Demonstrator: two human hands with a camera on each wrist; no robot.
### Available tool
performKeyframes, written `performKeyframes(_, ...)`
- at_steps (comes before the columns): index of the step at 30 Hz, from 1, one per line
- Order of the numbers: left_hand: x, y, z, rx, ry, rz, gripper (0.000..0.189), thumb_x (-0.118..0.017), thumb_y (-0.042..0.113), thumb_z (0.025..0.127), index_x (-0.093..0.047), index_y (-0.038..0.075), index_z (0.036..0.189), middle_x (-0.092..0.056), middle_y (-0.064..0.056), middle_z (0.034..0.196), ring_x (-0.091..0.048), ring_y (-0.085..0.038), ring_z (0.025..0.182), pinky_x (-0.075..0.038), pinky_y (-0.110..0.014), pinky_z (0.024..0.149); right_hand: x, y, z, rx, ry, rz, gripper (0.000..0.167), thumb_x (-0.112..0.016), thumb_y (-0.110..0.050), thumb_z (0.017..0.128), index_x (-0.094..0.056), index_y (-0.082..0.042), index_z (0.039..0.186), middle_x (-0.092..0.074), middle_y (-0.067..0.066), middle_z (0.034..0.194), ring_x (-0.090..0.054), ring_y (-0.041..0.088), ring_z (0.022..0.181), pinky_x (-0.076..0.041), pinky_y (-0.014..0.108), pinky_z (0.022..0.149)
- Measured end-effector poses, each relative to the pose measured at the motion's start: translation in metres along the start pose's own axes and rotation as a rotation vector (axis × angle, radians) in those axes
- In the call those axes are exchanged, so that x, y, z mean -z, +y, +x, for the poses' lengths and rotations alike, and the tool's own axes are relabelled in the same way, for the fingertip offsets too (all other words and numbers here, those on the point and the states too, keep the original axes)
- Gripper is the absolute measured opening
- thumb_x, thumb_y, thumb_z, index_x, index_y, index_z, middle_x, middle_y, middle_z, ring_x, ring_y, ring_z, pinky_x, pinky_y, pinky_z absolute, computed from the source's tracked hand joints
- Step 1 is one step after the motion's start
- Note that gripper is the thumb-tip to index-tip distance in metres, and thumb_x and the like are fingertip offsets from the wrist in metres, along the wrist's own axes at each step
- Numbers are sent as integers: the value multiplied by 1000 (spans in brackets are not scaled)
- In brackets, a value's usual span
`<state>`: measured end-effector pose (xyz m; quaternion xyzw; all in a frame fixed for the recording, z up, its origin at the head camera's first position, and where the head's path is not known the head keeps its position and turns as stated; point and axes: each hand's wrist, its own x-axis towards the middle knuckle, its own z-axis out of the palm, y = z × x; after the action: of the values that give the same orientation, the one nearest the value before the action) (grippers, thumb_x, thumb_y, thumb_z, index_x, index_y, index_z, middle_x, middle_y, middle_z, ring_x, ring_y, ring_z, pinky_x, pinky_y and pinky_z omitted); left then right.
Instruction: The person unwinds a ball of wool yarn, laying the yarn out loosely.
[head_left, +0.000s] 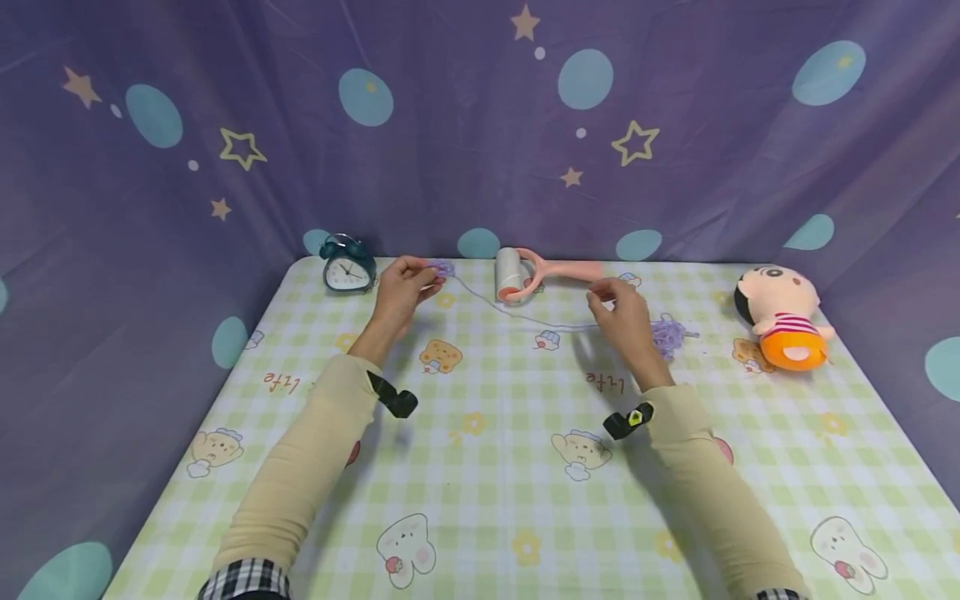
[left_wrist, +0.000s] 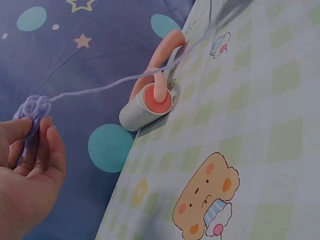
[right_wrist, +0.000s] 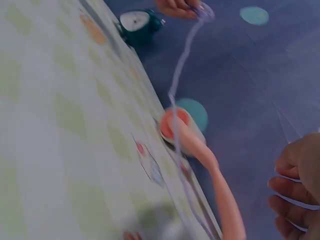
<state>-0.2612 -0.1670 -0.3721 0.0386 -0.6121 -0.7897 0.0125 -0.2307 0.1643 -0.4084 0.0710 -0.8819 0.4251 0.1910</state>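
Observation:
My left hand point(head_left: 401, 287) pinches a small looped bunch of lilac yarn point(left_wrist: 36, 106) between thumb and fingers, raised over the back left of the table. From it a single strand point(left_wrist: 117, 82) sags across to the right, passing in front of a lint roller point(head_left: 508, 271) with a pink handle. My right hand point(head_left: 622, 317) hovers near the end of that handle, its fingers loosely bent and no object showing in them. A tangled heap of the same yarn point(head_left: 667, 335) lies just right of the right hand, partly hidden by it.
A dark green alarm clock point(head_left: 348, 268) stands at the back left, beside my left hand. Toward the right edge lies a plush doll point(head_left: 787, 321) in orange shorts. The table wears a green checked cloth point(head_left: 510, 500), with a purple curtain point(head_left: 465, 167) behind it.

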Motion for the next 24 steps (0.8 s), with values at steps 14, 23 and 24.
performKeyframes(14,-4,-1,-4,-20,-35,22,9,-58,-5,92,-54,3,94,-61,-5,87,-68,-12,76,-59,-20,73,-75,-35,-3,135,-190,84,23,-63,-14,93,-65,-2,112,-65,14,106,-61,30,98,-52,44,87)
performKeyframes(23,-6,-1,-3,-20,-32,13,14,-57,-7,92,-53,6,88,-62,-3,84,-67,-10,73,-59,-19,71,-103,-47,-8,171,-282,95,21,-63,-19,94,-66,-5,110,-68,10,107,-64,25,99,-54,40,89)
performKeyframes(24,-5,-1,-3,-19,-34,13,13,-57,-6,92,-53,6,88,-62,-3,84,-67,-10,72,-59,-19,71,-105,-47,-9,172,-289,101,19,-63,-19,94,-67,-6,107,-69,9,104,-65,23,97,-55,39,89)
